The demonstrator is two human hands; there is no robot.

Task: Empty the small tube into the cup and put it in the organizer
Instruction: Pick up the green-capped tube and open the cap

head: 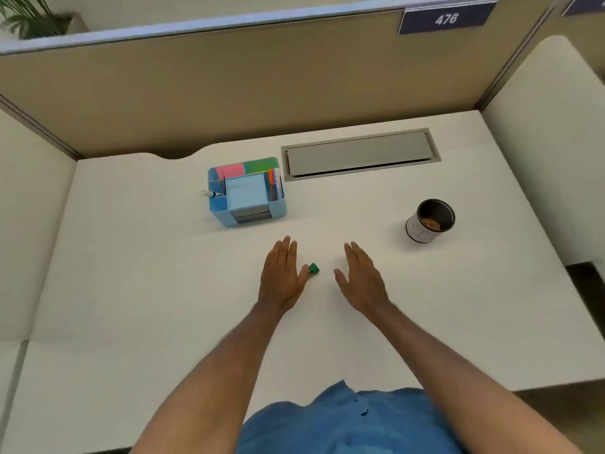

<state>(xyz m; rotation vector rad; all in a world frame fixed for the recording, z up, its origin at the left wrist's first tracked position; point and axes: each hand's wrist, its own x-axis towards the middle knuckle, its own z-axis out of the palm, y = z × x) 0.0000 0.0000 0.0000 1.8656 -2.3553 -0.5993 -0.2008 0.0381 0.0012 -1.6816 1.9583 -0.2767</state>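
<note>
A small green piece (313,268), probably the tube's cap or end, lies on the white desk beside the thumb of my left hand (282,273); whatever else of it there is stays hidden under that hand. Both palms lie flat on the desk, fingers extended. My right hand (360,273) rests a little to the right of the green piece, holding nothing. The cup (429,220), black inside with a white patterned wall, stands upright at the right with something brownish in its bottom. The blue organizer (247,191) sits beyond my left hand, with sticky notes and pens.
A grey cable hatch (360,154) is set flush into the desk behind the organizer. Beige partition walls (229,93) close the desk at the back and sides. A marker (209,193) pokes out of the organizer's left side.
</note>
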